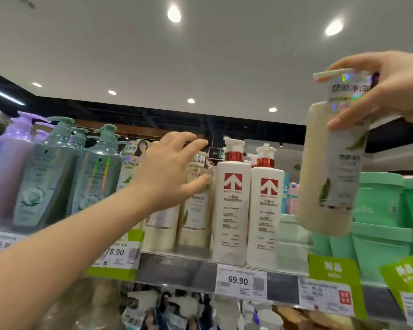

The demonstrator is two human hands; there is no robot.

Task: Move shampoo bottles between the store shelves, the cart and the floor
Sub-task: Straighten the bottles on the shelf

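"How many bottles were in hand?"

"One. The right hand [391,91] had its fingers and thumb clamped round the top of a cream shampoo bottle [332,167], just under the pump. It held the bottle nearly upright in the air at the right, off the shelf [177,270]."

"And the left hand?"

"The left hand [167,170] reached toward the shelf with fingers and thumb spread apart, holding nothing. It lay in front of the cream bottles [196,210] standing there. I counted three, one mostly hidden behind the palm. Whether the thumb touched one, I couldn't tell."

"What stood beside them?"

"To their right were two white bottles [231,210] with red arrow marks, side by side. To their left were two grey-green pump bottles [45,172] in the front row, with more pumps behind that I couldn't count. At the far right, behind the held bottle, mint-green tubs [379,198] were stacked two high; their number was unclear."

"Price tags?"

"Three price tags [240,281] had legible prices: 69.90 below the white pair, 78.90 further left, and a blurred one beginning 129."
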